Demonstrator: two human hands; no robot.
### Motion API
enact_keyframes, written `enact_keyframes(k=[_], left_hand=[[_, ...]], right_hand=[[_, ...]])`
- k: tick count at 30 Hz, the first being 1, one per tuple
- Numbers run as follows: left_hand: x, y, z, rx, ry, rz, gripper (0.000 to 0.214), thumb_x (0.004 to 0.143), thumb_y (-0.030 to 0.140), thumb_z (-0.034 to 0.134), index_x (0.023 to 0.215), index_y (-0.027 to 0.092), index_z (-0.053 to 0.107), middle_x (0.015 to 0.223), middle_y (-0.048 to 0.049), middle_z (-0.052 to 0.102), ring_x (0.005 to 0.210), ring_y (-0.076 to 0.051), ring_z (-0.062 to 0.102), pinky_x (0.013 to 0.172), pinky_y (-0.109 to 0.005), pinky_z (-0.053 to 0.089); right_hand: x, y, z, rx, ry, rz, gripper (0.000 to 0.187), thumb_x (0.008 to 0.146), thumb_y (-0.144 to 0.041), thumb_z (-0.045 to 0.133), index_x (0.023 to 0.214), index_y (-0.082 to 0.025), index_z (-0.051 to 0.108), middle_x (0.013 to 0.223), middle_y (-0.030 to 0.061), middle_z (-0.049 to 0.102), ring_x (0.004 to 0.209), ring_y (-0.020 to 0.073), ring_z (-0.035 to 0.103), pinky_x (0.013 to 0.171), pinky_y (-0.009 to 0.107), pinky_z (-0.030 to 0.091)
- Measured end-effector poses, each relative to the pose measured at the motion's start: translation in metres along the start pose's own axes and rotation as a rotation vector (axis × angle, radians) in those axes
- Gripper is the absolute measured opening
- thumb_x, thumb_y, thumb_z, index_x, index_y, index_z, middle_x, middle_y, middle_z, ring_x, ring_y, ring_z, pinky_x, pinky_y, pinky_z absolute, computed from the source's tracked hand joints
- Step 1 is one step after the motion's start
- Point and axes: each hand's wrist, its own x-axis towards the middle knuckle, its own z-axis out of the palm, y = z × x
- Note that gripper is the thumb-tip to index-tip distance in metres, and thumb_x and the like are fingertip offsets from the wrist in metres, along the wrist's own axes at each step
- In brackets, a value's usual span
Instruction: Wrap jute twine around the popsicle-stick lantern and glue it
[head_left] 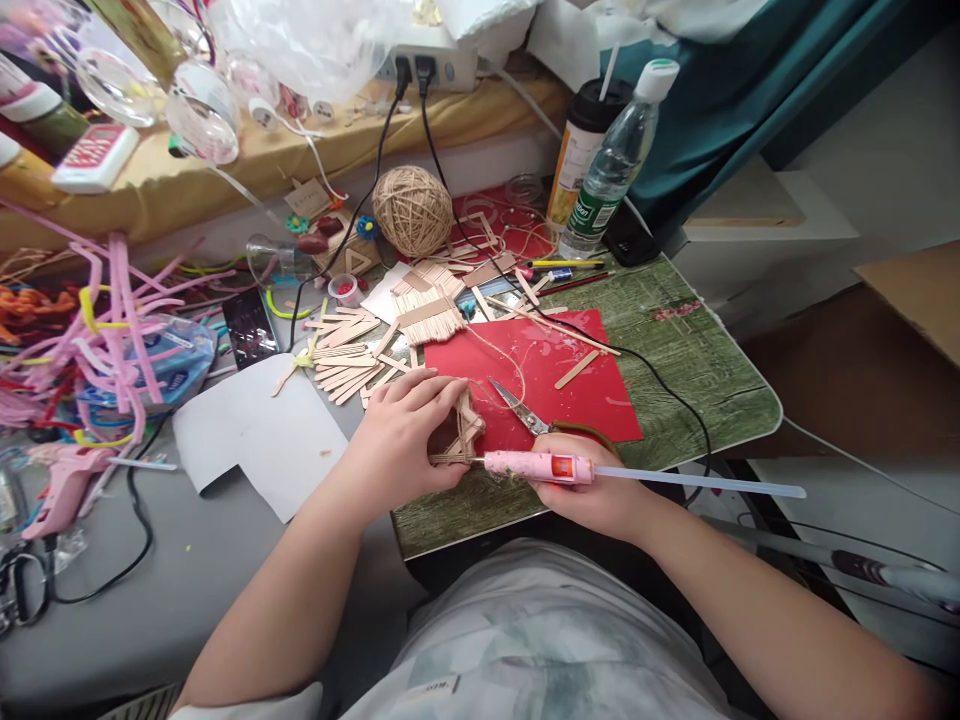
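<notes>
My left hand (pixel 401 435) is closed around a small popsicle-stick structure (pixel 470 425), partly hidden behind my fingers. In my right hand (pixel 592 500) is a pink hot glue gun (pixel 532 466), with a long clear glue stick (pixel 705 480) jutting from its back end. The gun's nozzle meets the lower edge of the structure; whether glue is flowing I cannot make out. Just beyond my right hand, scissors (pixel 531 418) lie with their blades on a red sheet (pixel 525 350). A loose popsicle stick (pixel 576 370) rests on that sheet.
Popsicle sticks (pixel 349 365) are heaped beyond my left hand, near a twine ball (pixel 412 212). A water bottle (pixel 619 160) and a lidded cup (pixel 581 150) stand at the back. A black cord (pixel 652 365) crosses the table. Another pink glue gun (pixel 67 485) lies left.
</notes>
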Motion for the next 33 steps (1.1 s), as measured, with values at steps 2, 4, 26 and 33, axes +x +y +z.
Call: enact_keyframes(k=[2,4,26,33], left_hand=[[0.0,-0.0005,0.0002,0.002,-0.002,0.001,0.083,0.08,0.045,0.074,0.157,0.026,0.05,0.156,-0.012,0.06,0.151,-0.041,0.044,0.122,-0.056,0.036],[-0.0001,-0.001,0.0003,0.006,-0.003,0.003,0.083,0.08,0.045,0.074,0.158,0.026,0.049,0.157,-0.0126,0.06,0.151,-0.041,0.044,0.122,-0.057,0.035],[0.0005,0.0028,-0.0025,0.036,-0.016,0.0,0.084,0.08,0.041,0.073,0.159,0.026,0.048,0.158,-0.012,0.059,0.15,-0.041,0.045,0.119,-0.055,0.038],[-0.0008,0.0019,-0.0016,0.033,-0.008,0.004,0.087,0.079,0.041,0.076,0.159,0.026,0.048,0.156,-0.0126,0.059,0.148,-0.042,0.046,0.119,-0.055,0.038]], right_hand=[[0.0002,0.0009,0.0001,-0.008,0.009,0.0,0.017,0.085,-0.015,0.067,0.077,-0.024,0.055,0.075,-0.0037,0.059,0.068,0.0151,0.056,0.064,0.028,0.039],[0.0006,0.0011,-0.0003,-0.009,0.01,-0.006,0.016,0.084,-0.015,0.068,0.077,-0.024,0.056,0.076,-0.0034,0.06,0.068,0.0151,0.056,0.064,0.028,0.04],[-0.0077,0.0015,0.0015,0.085,0.001,-0.091,0.015,0.085,-0.013,0.066,0.082,-0.024,0.057,0.082,-0.0016,0.063,0.074,0.0158,0.059,0.068,0.029,0.042],[-0.0081,0.0036,0.0047,0.076,0.002,-0.116,0.016,0.084,-0.011,0.068,0.086,-0.024,0.059,0.084,-0.002,0.062,0.074,0.0155,0.058,0.068,0.029,0.042]])
